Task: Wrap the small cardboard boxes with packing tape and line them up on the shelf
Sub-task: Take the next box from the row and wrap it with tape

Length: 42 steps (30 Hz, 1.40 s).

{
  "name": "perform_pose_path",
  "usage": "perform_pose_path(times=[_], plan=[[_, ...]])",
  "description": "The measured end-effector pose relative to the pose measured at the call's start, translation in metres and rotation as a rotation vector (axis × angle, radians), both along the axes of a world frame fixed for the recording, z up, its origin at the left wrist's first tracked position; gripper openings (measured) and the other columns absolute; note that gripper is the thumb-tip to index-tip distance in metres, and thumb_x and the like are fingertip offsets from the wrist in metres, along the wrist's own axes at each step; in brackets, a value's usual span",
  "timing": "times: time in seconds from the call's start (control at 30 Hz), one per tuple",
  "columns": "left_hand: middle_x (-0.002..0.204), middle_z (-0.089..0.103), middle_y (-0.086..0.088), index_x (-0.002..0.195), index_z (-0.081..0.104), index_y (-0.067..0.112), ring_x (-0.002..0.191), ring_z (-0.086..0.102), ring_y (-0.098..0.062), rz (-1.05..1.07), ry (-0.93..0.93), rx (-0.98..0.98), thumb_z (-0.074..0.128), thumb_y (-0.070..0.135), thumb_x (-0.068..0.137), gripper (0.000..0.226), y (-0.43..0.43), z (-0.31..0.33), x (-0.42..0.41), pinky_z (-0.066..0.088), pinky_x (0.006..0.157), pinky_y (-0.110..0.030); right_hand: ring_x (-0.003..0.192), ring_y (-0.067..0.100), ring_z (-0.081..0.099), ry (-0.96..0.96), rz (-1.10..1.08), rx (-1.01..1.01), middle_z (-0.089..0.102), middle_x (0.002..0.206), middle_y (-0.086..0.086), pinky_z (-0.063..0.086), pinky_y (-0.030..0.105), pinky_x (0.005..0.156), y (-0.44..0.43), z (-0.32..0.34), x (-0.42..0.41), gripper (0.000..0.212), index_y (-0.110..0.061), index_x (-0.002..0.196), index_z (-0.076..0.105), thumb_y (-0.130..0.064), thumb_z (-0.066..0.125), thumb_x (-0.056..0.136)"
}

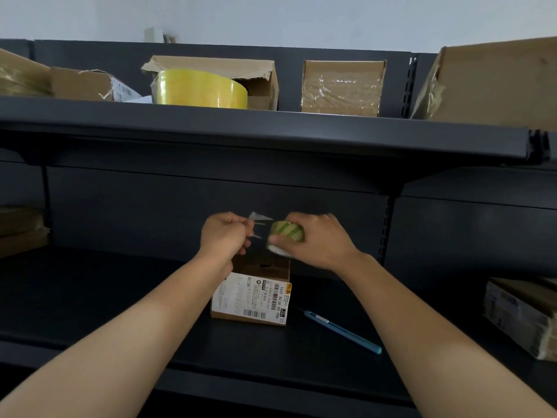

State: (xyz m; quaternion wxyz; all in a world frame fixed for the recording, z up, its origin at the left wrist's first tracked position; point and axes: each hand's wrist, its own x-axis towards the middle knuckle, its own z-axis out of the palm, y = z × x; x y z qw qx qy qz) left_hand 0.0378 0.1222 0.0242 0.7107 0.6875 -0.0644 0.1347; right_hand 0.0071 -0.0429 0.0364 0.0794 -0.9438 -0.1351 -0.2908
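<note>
A small cardboard box [251, 297] with a white shipping label lies on the lower dark shelf [120, 297], just below both hands. My right hand [316, 242] grips a small roll of yellowish packing tape [286, 232] above the box. My left hand [224, 233] pinches the clear free end of the tape [259, 218], which is pulled a short way out of the roll. The box's far end is hidden behind my hands.
A blue utility knife [343, 330] lies right of the box. The upper shelf [271, 128] carries a big yellow tape roll [200, 89], an open torn box [241, 76], a taped box [342, 87] and larger cartons [497, 79]. Taped bundles [521, 315] sit at the right.
</note>
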Motion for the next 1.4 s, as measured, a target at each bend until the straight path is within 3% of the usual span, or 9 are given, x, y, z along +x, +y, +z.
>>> perform_pose_path(times=[0.13, 0.37, 0.57, 0.8, 0.87, 1.0, 1.27, 1.33, 1.4], plan=[[0.076, 0.061, -0.006, 0.082, 0.062, 0.011, 0.063, 0.053, -0.013, -0.024, 0.056, 0.0, 0.058, 0.005, 0.091, 0.012, 0.001, 0.003, 0.004, 0.044, 0.055, -0.024, 0.092, 0.019, 0.062, -0.02, -0.057, -0.11, 0.067, 0.1, -0.002, 0.041, 0.035, 0.096, -0.001, 0.002, 0.001, 0.042, -0.024, 0.117, 0.053, -0.041, 0.068, 0.082], [0.074, 0.058, -0.005, 0.083, 0.061, 0.011, 0.061, 0.051, -0.013, 0.0, 0.1, 0.018, 0.057, 0.003, 0.09, 0.011, 0.012, 0.01, 0.017, 0.041, 0.053, -0.024, 0.098, 0.026, 0.063, -0.037, -0.235, -0.101, 0.068, 0.101, 0.003, 0.035, 0.041, 0.099, -0.005, 0.0, 0.002, 0.038, -0.025, 0.128, 0.05, -0.018, 0.05, 0.091], [0.07, 0.056, -0.007, 0.076, 0.058, 0.008, 0.057, 0.047, -0.014, -0.019, 0.155, 0.01, 0.057, 0.0, 0.09, 0.016, 0.02, 0.01, 0.027, 0.037, 0.051, -0.024, 0.072, 0.023, 0.061, -0.035, -0.152, 0.34, 0.065, 0.083, 0.005, 0.051, 0.034, 0.06, -0.003, -0.003, 0.006, 0.022, -0.017, 0.1, 0.061, -0.003, 0.049, 0.087], [0.071, 0.057, -0.007, 0.08, 0.059, 0.008, 0.057, 0.049, -0.013, -0.021, 0.177, 0.003, 0.058, 0.003, 0.09, 0.012, 0.019, 0.007, 0.035, 0.039, 0.049, -0.024, 0.075, 0.009, 0.06, -0.012, -0.083, 0.85, 0.063, 0.085, -0.007, 0.05, 0.022, 0.06, -0.003, -0.01, 0.021, 0.021, -0.023, 0.092, 0.064, -0.004, 0.056, 0.086], [0.072, 0.057, -0.007, 0.083, 0.06, 0.007, 0.058, 0.049, -0.013, -0.017, 0.182, 0.01, 0.058, 0.004, 0.09, 0.008, 0.021, 0.005, 0.036, 0.039, 0.05, -0.024, 0.07, 0.012, 0.059, -0.091, -0.101, 0.685, 0.063, 0.081, -0.006, 0.048, 0.024, 0.055, -0.006, -0.017, 0.019, 0.019, -0.021, 0.088, 0.064, -0.003, 0.058, 0.084], [0.072, 0.057, -0.006, 0.083, 0.06, 0.008, 0.059, 0.049, -0.014, 0.019, 0.179, 0.048, 0.056, 0.005, 0.091, 0.009, 0.029, -0.003, 0.039, 0.039, 0.051, -0.025, 0.062, 0.025, 0.06, -0.361, -0.109, -0.012, 0.062, 0.07, 0.004, 0.045, 0.028, 0.046, -0.017, -0.028, 0.02, 0.027, -0.012, 0.086, 0.067, -0.006, 0.076, 0.061], [0.073, 0.056, -0.006, 0.088, 0.061, 0.007, 0.06, 0.046, -0.014, 0.044, 0.212, 0.114, 0.055, 0.003, 0.09, 0.007, 0.037, -0.007, 0.043, 0.037, 0.053, -0.025, 0.078, 0.014, 0.063, 0.046, -0.165, 0.474, 0.066, 0.087, -0.009, 0.052, 0.03, 0.065, -0.022, -0.02, 0.013, 0.028, -0.036, 0.089, 0.065, -0.011, 0.053, 0.084], [0.071, 0.054, -0.006, 0.086, 0.06, 0.006, 0.058, 0.045, -0.014, 0.044, 0.238, 0.113, 0.054, 0.001, 0.089, 0.009, 0.036, -0.009, 0.043, 0.036, 0.051, -0.025, 0.082, 0.016, 0.064, 0.09, -0.191, 0.382, 0.067, 0.091, -0.009, 0.052, 0.029, 0.068, -0.02, -0.021, 0.01, 0.03, -0.037, 0.095, 0.068, -0.013, 0.053, 0.085], [0.072, 0.053, -0.006, 0.083, 0.058, 0.006, 0.057, 0.042, -0.013, 0.049, 0.266, 0.107, 0.053, -0.001, 0.089, 0.012, 0.038, -0.012, 0.043, 0.041, 0.054, -0.023, 0.092, 0.019, 0.064, 0.059, -0.27, 0.043, 0.068, 0.103, -0.006, 0.048, 0.028, 0.071, -0.017, -0.022, 0.007, 0.033, -0.037, 0.109, 0.067, -0.019, 0.051, 0.087]])
